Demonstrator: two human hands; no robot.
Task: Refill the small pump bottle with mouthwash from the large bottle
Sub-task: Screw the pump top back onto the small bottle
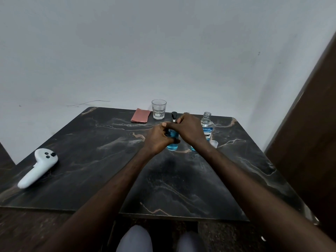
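The left hand point(160, 137) is wrapped around the middle of the small pump bottle point(172, 142), holding it up straight on the dark table point(91, 160). The right hand point(189, 130) is closed up by the bottle's neck, just under the black pump top point(174, 116), and it looks like it is twisting the pump on or off, but I cannot tell which. The small bottle has blue mouthwash in it almost all the way up, so I think the filling part is close to done. The big bottle point(207, 128) stands just to the right, behind the right wrist, and its top is open. Its little clear cap point(214, 143) sits on the table right beside it. That is the main worry. The right arm is very near the big bottle, and a bump from the wrist could tip it and spill what is inside. The small bottle could slip too, if the twist is hard and the left hand's hold is loose. If the pump goes on crooked, it may leak. A glass point(159, 109) and a pink cloth point(141, 115) sit farther back, and a white controller point(38, 168) lies far off to the left, safe from all this.
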